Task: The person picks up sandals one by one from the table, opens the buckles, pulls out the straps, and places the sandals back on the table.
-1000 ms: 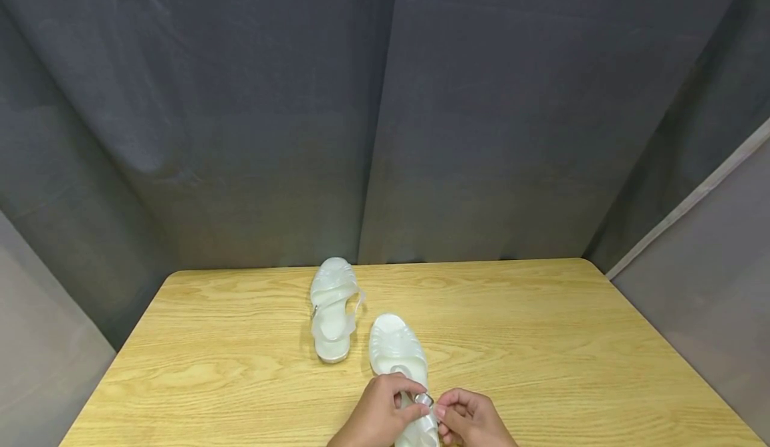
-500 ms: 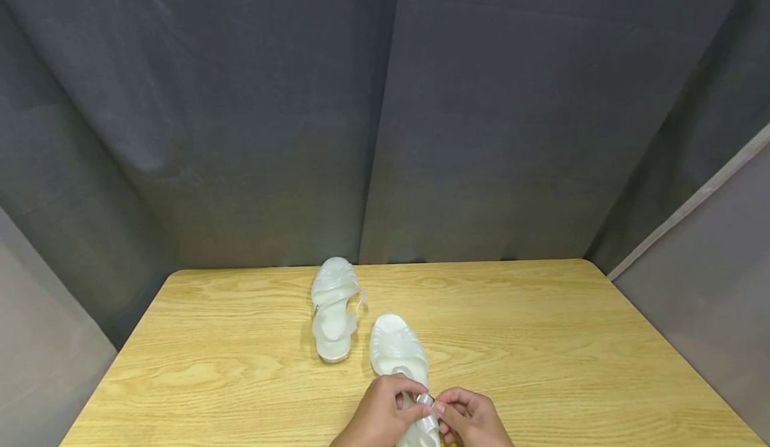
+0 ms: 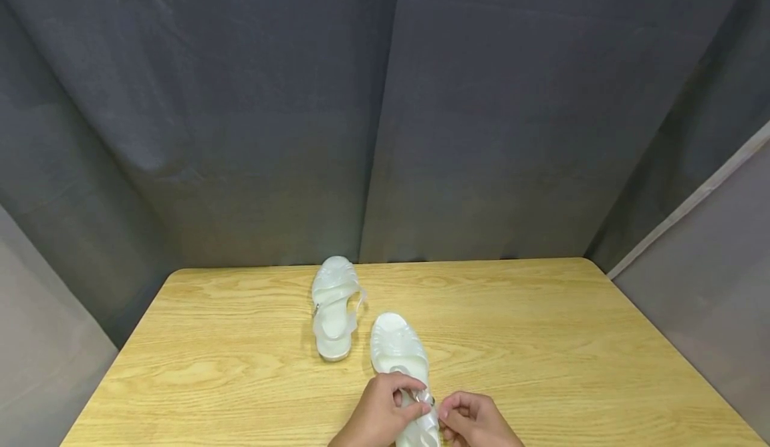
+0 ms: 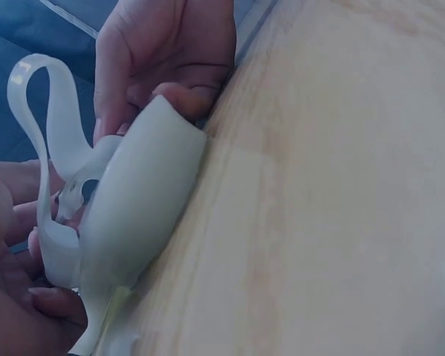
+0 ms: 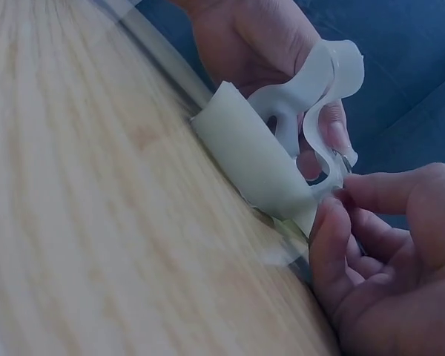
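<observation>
Near the table's front edge lies a translucent white sandal (image 3: 398, 345), toe pointing away from me. My left hand (image 3: 385, 408) reaches over it from the left and holds its strap close to the small metal buckle (image 3: 432, 400). On the right side, my right hand (image 3: 472, 419) pinches the strap's edge by the buckle between thumb and index finger, as the right wrist view shows. In that view the ankle strap (image 5: 341, 70) loops up above the heel (image 5: 252, 152). The pinched tip itself is hidden by the fingers.
A matching sandal (image 3: 333, 307) stands further back to the left, its strap hanging out on the right side. The wooden table (image 3: 541, 327) ends at a dark grey cloth screen (image 3: 252, 133), with further cloth panels at both sides.
My right hand has shifted slightly right from the buckle, which now tilts more toward the sandal's right side. The left hand and both sandals stay about where they were.
</observation>
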